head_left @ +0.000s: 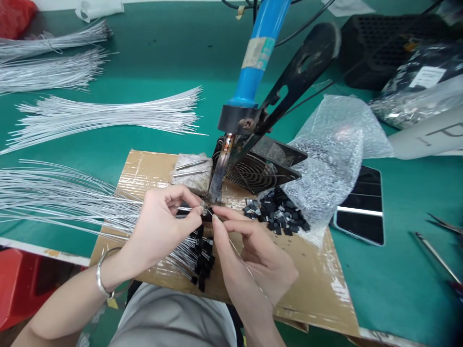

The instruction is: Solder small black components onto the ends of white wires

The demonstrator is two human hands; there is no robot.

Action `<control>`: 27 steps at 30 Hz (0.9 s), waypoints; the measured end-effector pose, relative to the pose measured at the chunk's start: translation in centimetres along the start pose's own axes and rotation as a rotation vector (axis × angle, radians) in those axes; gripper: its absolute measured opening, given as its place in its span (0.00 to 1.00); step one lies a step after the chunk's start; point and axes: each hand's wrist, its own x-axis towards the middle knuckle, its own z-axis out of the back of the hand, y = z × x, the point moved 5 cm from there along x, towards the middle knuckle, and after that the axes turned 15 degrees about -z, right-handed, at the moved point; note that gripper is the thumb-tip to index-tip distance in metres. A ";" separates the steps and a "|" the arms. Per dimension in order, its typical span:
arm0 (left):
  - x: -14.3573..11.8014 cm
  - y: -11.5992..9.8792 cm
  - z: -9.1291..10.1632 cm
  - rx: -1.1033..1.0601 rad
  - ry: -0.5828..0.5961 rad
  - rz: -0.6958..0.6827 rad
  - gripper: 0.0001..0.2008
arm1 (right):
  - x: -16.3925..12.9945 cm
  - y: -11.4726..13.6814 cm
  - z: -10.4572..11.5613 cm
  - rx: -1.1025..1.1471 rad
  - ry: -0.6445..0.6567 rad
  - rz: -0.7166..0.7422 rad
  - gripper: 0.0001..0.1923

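Note:
My left hand (164, 221) pinches the end of a thin silver wire (90, 205) right under the tip of a blue-handled soldering iron (249, 82) fixed in a black stand. My right hand (253, 250) meets it from the right, its fingertips holding a small black component (209, 214) against the wire end. Below my hands lies a bunch of wires with black components on their ends (200, 260). A pile of loose black components (277, 214) sits on the taped cardboard sheet (318, 284) to the right.
Bundles of silver wires (104, 115) fan across the green table at left. A small black fan (260, 168) lies behind the iron, with bubble wrap (333, 144), a phone (361, 207), tweezers (437, 255) and a black tray (379, 43) to the right. A red bin (18, 284) stands lower left.

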 end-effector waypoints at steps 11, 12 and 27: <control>-0.8 0.8 0.1 0.024 0.038 0.021 0.05 | 0.3 -0.2 0.7 0.002 -0.061 -0.101 0.04; -1.2 1.1 0.2 0.036 0.044 0.027 0.06 | 0.3 -0.3 1.0 -0.037 -0.083 -0.115 0.04; -6.1 2.1 0.6 0.116 0.212 -0.074 0.10 | -1.2 -1.4 -0.1 -0.074 0.218 -0.106 0.14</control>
